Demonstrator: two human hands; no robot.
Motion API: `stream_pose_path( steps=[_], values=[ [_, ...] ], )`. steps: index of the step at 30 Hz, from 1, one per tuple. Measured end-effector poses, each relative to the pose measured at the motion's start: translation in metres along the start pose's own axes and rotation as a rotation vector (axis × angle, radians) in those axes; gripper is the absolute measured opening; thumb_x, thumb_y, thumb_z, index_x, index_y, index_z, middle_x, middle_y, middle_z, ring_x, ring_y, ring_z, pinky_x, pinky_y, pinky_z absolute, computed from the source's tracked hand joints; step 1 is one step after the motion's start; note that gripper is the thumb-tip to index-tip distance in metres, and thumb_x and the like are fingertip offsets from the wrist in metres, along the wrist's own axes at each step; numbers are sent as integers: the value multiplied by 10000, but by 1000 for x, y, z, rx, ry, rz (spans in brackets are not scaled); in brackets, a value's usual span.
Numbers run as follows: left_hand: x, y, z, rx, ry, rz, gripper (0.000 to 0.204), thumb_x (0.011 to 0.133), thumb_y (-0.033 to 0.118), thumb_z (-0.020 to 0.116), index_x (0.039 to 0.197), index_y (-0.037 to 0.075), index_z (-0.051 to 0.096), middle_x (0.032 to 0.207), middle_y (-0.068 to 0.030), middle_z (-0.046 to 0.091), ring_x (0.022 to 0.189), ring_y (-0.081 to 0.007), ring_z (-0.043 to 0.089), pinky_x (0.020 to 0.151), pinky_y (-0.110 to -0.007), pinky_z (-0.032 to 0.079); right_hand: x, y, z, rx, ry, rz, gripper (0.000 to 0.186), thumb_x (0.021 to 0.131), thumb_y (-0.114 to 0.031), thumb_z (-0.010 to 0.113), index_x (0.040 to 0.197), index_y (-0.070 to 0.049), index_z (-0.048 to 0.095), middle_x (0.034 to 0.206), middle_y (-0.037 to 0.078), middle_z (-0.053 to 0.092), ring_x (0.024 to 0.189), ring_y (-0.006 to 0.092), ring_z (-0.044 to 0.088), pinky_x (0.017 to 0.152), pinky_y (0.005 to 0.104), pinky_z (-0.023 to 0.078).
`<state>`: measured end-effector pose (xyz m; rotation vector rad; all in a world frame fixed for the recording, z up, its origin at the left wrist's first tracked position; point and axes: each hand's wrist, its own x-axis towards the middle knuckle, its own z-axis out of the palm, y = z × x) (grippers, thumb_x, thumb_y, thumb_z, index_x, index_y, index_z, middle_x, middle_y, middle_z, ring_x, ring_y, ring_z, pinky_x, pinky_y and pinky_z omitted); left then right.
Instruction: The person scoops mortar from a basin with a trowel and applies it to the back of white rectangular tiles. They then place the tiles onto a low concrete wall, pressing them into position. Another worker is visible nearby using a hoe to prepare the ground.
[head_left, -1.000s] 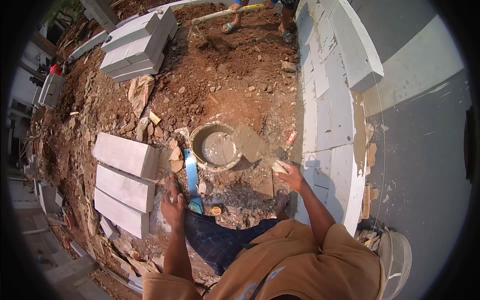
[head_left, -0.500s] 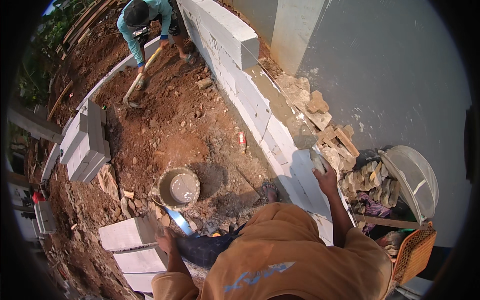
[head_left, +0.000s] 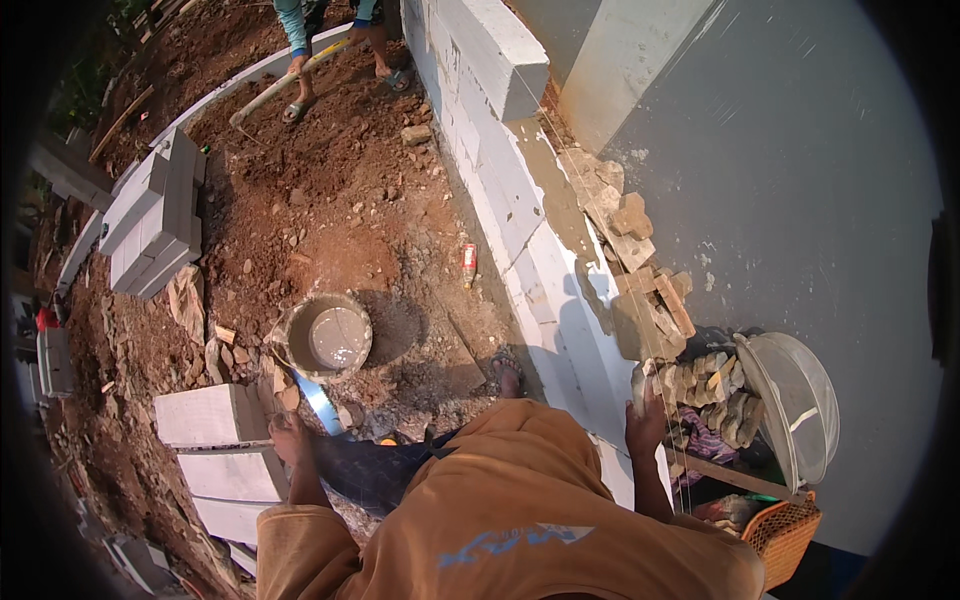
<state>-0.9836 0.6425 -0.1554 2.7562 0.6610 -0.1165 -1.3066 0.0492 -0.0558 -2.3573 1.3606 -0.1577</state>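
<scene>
My left hand (head_left: 290, 438) is at the right end of the top white block (head_left: 205, 415) in a low stack on the left. Its fingers are too dark and blurred to show whether they grip. On the other side, my right hand (head_left: 645, 425) is closed around a small pale grey object (head_left: 641, 382) whose kind I cannot make out. That hand is beside the near end of a white block wall (head_left: 525, 260). Grey mortar (head_left: 555, 190) coats part of the wall's top, and a taut string runs along it.
A round bucket (head_left: 328, 338) of wet mortar stands on the rubble. Broken stones (head_left: 625, 215), a round mesh sieve (head_left: 795, 405) and an orange basket (head_left: 785, 535) lie right of the wall. A co-worker (head_left: 300, 50) holds a hoe (head_left: 285, 92) at the far left.
My view has shifted, so the scene sits differently. My right hand has drawn back along the wall toward me with the grey object. The co-worker's hoe has changed angle.
</scene>
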Motion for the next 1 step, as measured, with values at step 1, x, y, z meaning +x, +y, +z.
stream_pose_path(
  steps=[1],
  values=[
    [-5, 14, -8, -17, -4, -19, 653, 904, 537, 630, 1313, 29, 601, 1338, -252, 576, 1238, -429, 557, 1047, -501, 438, 3, -15, -11, -78, -122, 146, 650, 891, -177, 710, 1496, -112, 479, 1380, 247, 577, 1264, 356, 579, 1075, 416, 438]
  ],
)
